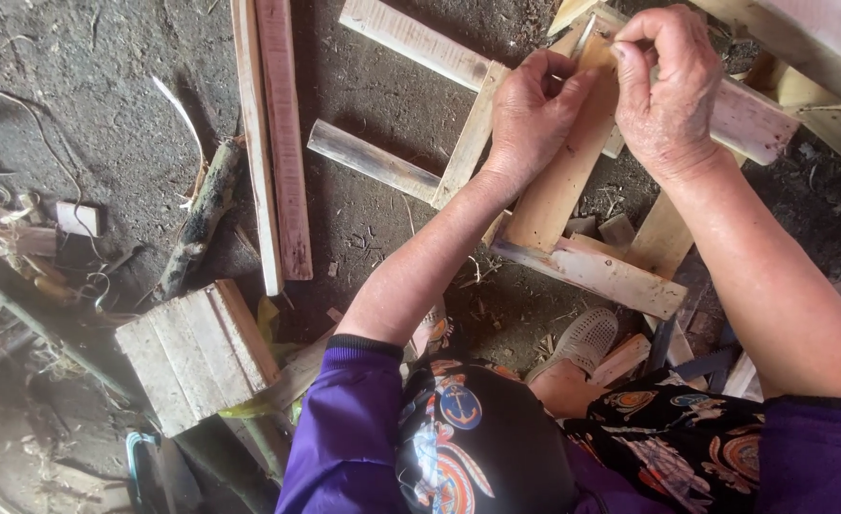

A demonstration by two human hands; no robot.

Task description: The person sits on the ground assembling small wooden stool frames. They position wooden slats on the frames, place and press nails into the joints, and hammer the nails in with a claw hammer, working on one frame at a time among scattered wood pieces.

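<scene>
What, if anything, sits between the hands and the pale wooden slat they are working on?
Nothing visible does. The left hand rests directly on the pale slat, and the right hand pinches something thin at the slat's upper end, too small to identify. The loose boards lie off to the side on the dirt.

- Hands: 2, left hand and right hand, both at 1 o'clock.
- Long loose planks: 2, side by side, 11 o'clock.
- Slatted wooden block: 1, at 8 o'clock.
- Rough log piece: 1, at 10 o'clock.
- Perforated shoe: 1, at 5 o'clock.
- Purple sleeves: 2, bottom edge.
</scene>
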